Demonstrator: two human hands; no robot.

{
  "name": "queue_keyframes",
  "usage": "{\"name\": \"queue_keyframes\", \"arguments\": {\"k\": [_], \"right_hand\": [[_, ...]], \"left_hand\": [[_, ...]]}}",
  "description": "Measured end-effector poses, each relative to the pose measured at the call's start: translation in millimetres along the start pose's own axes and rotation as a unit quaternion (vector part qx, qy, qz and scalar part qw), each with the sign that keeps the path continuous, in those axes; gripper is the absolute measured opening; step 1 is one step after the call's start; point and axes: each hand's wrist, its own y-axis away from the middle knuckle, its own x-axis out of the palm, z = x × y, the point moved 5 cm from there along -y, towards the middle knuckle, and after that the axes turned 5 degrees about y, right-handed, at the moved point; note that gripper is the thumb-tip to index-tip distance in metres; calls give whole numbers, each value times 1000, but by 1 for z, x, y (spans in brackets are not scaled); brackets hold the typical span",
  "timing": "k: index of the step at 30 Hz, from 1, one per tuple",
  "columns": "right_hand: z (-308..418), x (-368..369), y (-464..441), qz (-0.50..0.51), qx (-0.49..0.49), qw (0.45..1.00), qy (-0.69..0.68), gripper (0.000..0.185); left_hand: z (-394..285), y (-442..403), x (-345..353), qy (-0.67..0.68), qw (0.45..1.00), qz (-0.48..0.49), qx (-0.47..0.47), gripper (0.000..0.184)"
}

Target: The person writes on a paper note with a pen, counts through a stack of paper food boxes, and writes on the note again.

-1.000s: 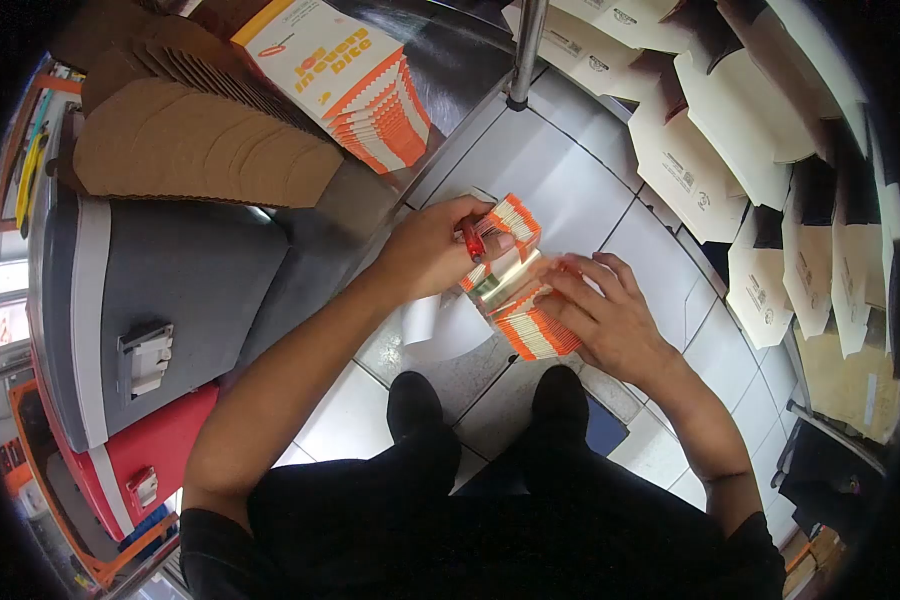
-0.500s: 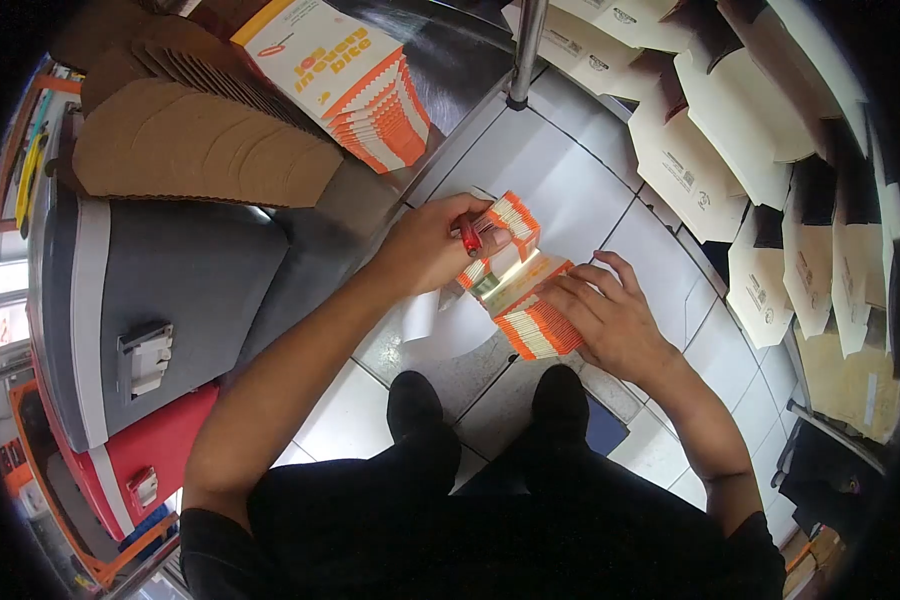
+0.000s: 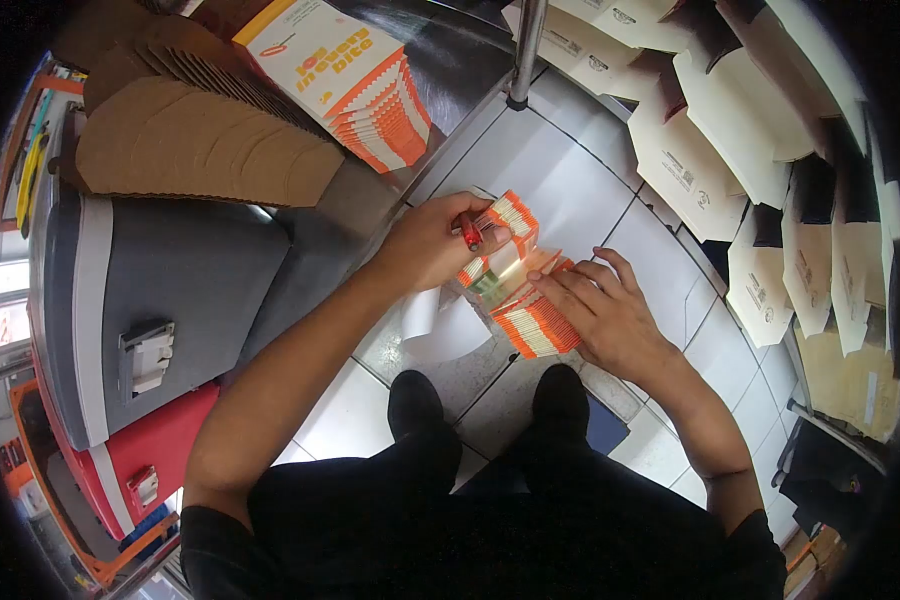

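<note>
In front of me is a bundle of orange-and-white striped paper cartons (image 3: pixel 536 328), fanned apart in the middle so that pale inner faces show. My left hand (image 3: pixel 432 245) is closed around the upper left part of the bundle. A red pen (image 3: pixel 469 232) sits between its fingers. On the right part lies my right hand (image 3: pixel 605 315), its fingers bent over the carton edges and its thumb hidden. White paper (image 3: pixel 448 325) hangs curled below my left hand.
A taller stack of similar cartons (image 3: pixel 380 110) stands on the metal counter (image 3: pixel 355 215) beside brown cardboard pieces (image 3: pixel 195 140). White boxes (image 3: pixel 685 165) hang at the right. A metal post (image 3: pixel 530 50) rises at the top; tiled floor (image 3: pixel 560 130) lies below.
The fingers of my right hand have shifted slightly up and left over the bundle, and a carton edge there now stands lifted. My left hand has stayed in place.
</note>
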Motion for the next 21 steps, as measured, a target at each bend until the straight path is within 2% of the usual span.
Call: {"name": "queue_keyframes", "arguments": {"k": [4,9,16,19,21], "right_hand": [[2,-1,0,6,-12,1000,10,60],[-1,-2,1,-34,6,999,-19,41],[-1,-5,0,-40,1,999,-6,39],[-1,-6,-3,-11,-6,1000,-4,40],[-2,-2,-2,9,-25,1000,1,48]], "left_hand": [[-1,1,-2,-5,1000,2,-5,58],[-2,1,-2,14,1000,7,-2,58],[0,0,-3,4,1000,-2,7,57],[-3,3,-3,4,1000,-2,3,57],[-1,2,-3,0,1000,-3,4,56]]}}
